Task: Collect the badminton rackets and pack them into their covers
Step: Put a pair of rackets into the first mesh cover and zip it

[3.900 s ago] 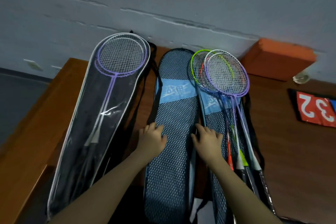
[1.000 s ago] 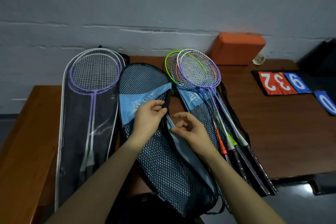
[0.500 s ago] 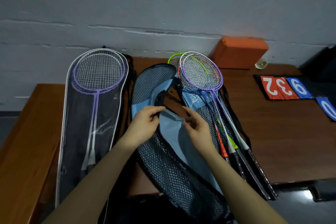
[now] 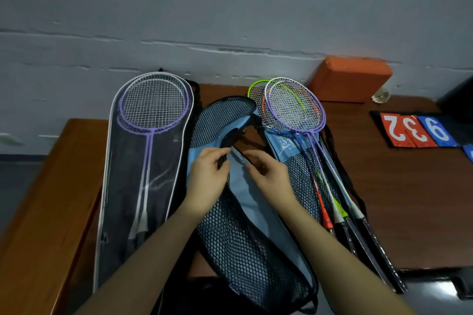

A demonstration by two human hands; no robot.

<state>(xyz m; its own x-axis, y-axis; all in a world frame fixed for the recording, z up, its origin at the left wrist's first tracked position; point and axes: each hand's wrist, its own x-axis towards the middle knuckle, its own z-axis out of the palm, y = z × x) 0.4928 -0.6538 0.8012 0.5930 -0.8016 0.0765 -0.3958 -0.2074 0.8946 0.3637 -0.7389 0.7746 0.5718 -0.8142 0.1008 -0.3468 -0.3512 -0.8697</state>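
Left hand (image 4: 208, 179): fingers curled round the black rim of the mesh cover (image 4: 245, 250), lifting that edge.
Right hand (image 4: 268, 176): just beside the left, pinching the opposite edge; the mouth gapes between them.
Cover axis: runs from near the body up toward the wall.
Loose rackets (image 4: 307, 140): piled just right of the right hand, heads toward the wall, shafts roughly parallel to the cover; right hand nearer.
Packed racket (image 4: 153, 110): in the clear cover (image 4: 122, 212), left of the hands.

Left hand (image 4: 208, 181) and right hand (image 4: 272, 181) gripping open blue mesh cover (image 4: 245, 243), loose rackets (image 4: 294, 112) beside
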